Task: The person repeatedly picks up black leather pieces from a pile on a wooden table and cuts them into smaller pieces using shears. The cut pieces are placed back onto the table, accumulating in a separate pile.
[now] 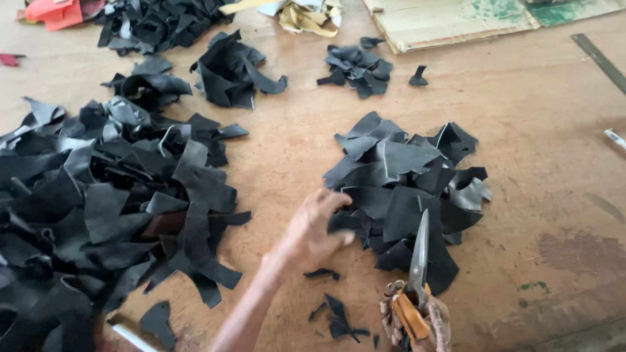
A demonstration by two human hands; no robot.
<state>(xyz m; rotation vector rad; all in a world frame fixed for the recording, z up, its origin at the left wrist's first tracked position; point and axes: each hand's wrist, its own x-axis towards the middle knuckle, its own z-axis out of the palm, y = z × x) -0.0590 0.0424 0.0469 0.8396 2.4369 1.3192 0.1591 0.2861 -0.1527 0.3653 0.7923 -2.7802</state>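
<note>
My left hand (pixel 312 229) reaches forward with fingers spread, its fingertips touching the near edge of a pile of black leather scraps (pixel 404 189) in the middle of the wooden surface. My right hand (pixel 417 319) sits at the bottom edge and grips a pair of scissors (pixel 419 251) by orange-wrapped handles, the blades closed and pointing away over the same pile. A few small black offcuts (pixel 336 316) lie between my two hands.
A large heap of black scraps (pixel 98 208) fills the left side. Smaller black piles (pixel 231 72) (pixel 357 65) lie farther away. A cardboard sheet (pixel 450 23) lies at the top, yellowish scraps (pixel 306 14) beside it, orange material (pixel 55 12) top left, a metal ruler (pixel 600 60) right.
</note>
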